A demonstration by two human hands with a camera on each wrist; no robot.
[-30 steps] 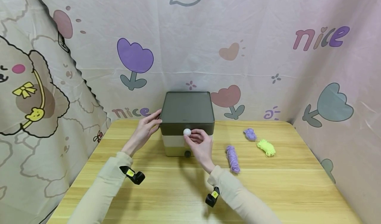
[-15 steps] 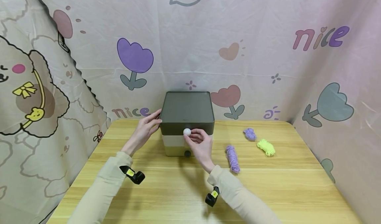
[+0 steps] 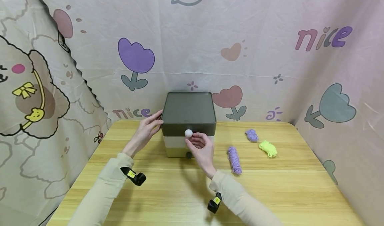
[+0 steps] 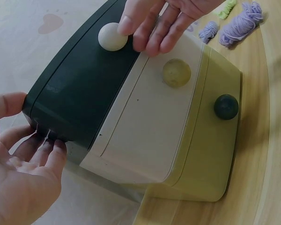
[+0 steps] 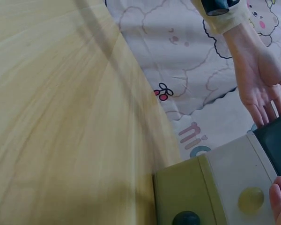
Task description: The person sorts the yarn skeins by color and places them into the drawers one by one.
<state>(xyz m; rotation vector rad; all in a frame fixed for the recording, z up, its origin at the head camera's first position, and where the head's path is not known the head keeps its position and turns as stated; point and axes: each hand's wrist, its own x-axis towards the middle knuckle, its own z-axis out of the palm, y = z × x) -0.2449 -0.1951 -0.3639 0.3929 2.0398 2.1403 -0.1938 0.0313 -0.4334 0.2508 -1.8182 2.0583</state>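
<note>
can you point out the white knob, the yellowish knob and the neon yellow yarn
White knob (image 4: 112, 37): left wrist view, middle of its rounded front.
Yellowish knob (image 4: 176, 73): left wrist view, middle of its rounded front.
Neon yellow yarn (image 3: 268, 149): head view, middle of the bundle.

Wood-grain table (image 3: 171, 202), right half: long purple skein (image 3: 234, 160) lies lengthwise, nearest the front; short purple skein (image 3: 252, 135) and yellow-green skein (image 3: 268, 148) sit farther back, just beside each other. Pale backdrop cloth (image 3: 255, 6) hangs behind, printed with tulips (image 3: 136, 56) and "nice" lettering (image 3: 324, 38). Left-hand curtain (image 3: 27, 159) shows a cartoon figure (image 3: 49, 97) with yellow bow (image 3: 25, 90).
</note>
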